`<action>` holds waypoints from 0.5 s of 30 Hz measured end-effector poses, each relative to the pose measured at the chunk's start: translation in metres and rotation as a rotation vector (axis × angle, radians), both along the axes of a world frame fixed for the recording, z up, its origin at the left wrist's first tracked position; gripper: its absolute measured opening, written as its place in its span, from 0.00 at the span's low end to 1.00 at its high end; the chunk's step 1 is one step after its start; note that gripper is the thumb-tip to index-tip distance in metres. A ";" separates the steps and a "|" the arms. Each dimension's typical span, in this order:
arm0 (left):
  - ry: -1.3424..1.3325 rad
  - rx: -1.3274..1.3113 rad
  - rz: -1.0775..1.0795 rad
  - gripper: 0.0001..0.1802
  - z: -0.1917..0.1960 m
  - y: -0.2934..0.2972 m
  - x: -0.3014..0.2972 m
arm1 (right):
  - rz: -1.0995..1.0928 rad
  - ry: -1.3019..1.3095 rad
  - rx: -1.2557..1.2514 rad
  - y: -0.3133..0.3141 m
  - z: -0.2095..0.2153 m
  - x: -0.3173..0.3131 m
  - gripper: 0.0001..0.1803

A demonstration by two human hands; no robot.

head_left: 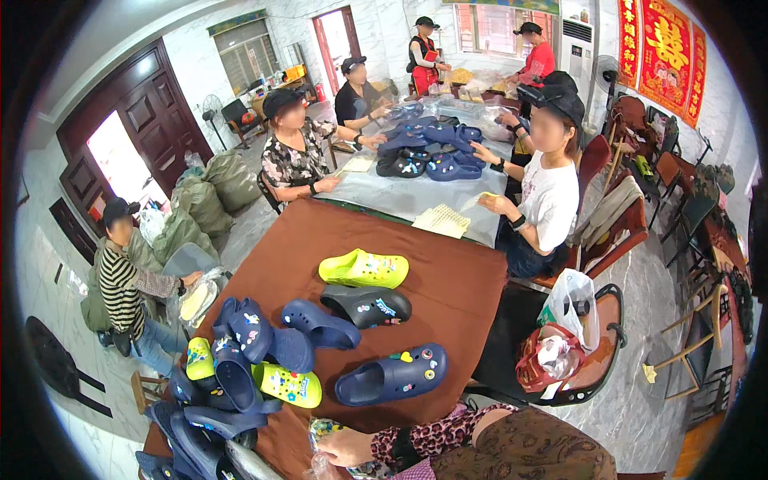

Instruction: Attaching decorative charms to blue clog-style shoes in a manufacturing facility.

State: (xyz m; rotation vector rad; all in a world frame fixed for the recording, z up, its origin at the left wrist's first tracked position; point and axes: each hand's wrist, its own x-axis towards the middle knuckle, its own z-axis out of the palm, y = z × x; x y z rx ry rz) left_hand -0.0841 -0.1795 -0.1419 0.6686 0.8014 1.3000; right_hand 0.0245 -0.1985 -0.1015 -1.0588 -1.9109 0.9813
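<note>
My right hand [349,446] comes in at the lower edge in a leopard-print sleeve, its fingers closed on a clear plastic bag [323,427] with small colourful pieces in it. My left hand is out of sight. Beyond the right hand a navy clog [392,374] with charms lies on the brown cloth [448,300]. A black clog [366,306] and a lime-green clog [364,269] lie farther off. To the left, a heap of navy clogs [253,330] includes another lime-green clog [290,385] with charms.
A grey-covered table [384,192] adjoins, bearing more navy clogs [432,138] and a charm sheet [442,222]; several people sit or stand around it. On the right, a chair [596,360] holds a red bag [549,358]. At the left stand stuffed sacks [232,178] and a person in stripes [122,276].
</note>
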 end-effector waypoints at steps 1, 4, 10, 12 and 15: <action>0.008 0.004 -0.005 0.12 0.002 0.000 0.002 | -0.010 -0.013 0.015 0.001 -0.006 0.000 0.09; 0.024 0.037 0.004 0.12 0.009 0.006 0.007 | -0.029 0.007 0.049 0.001 -0.011 -0.002 0.07; 0.066 0.067 0.005 0.12 0.018 0.005 0.014 | -0.034 0.073 0.017 0.002 -0.005 0.005 0.07; 0.088 0.069 0.001 0.12 0.020 0.003 0.015 | -0.018 0.076 -0.001 0.004 -0.007 0.007 0.06; 0.122 0.068 -0.016 0.12 0.023 -0.001 0.017 | -0.032 0.113 -0.001 0.012 -0.026 0.012 0.07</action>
